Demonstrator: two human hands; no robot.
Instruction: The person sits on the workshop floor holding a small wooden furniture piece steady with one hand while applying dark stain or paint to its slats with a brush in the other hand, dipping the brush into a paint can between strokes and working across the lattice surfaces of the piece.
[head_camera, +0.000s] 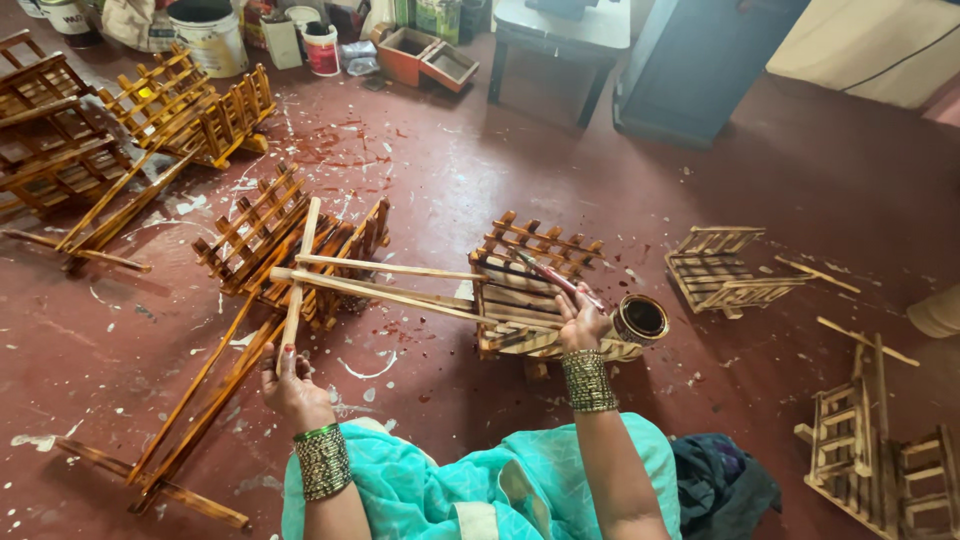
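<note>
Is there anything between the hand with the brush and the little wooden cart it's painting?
Nothing visible. The right hand holds a thin dark-tipped brush directly over the unpainted slatted wooden cart. The small round tin of dark stain sits beside it, to the right, not between.

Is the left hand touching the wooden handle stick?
Touching. The head view shows the left hand wrapped around the end of the wooden handle stick, with no gap between them.

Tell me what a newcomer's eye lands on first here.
Centre frame, the right hand holds a brush over a small wooden cart, beside an open tin. The left hand steadies the cart's long handle. More carts lie around on the red floor.
</note>
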